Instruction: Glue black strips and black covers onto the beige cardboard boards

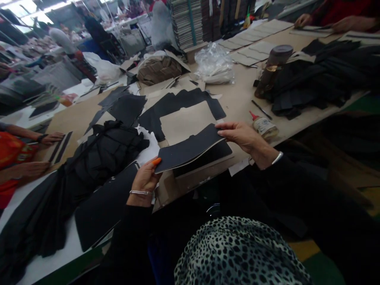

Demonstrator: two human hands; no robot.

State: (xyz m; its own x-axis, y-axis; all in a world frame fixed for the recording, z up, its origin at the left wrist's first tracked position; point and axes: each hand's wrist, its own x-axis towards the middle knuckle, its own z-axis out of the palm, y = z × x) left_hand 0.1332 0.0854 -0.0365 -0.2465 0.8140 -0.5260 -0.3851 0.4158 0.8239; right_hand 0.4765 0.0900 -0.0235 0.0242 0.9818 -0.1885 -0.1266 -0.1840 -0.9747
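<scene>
Factory workshop, prob. leather/fabric goods: long counter [190, 180] w/ dark cut pieces [127, 107], beige panels [187, 122] & red-capped glue-type bottle [265, 126]; other workers' hands [347, 24] at it, tall stacks [186, 23] behind.

Crumpled clear plastic [214, 61] before a tall layered stack [186, 24]

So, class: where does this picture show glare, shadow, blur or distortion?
Head view: overhead lights glare white at upper left; black sleeves lose detail in shadow near the bottom; background figures are smeared, and the red-nozzled bottle has a label too soft to read, while the black panel looks somewhat clearer; the scene leans, perhaps with wide-angle stretching at the edges.
</scene>
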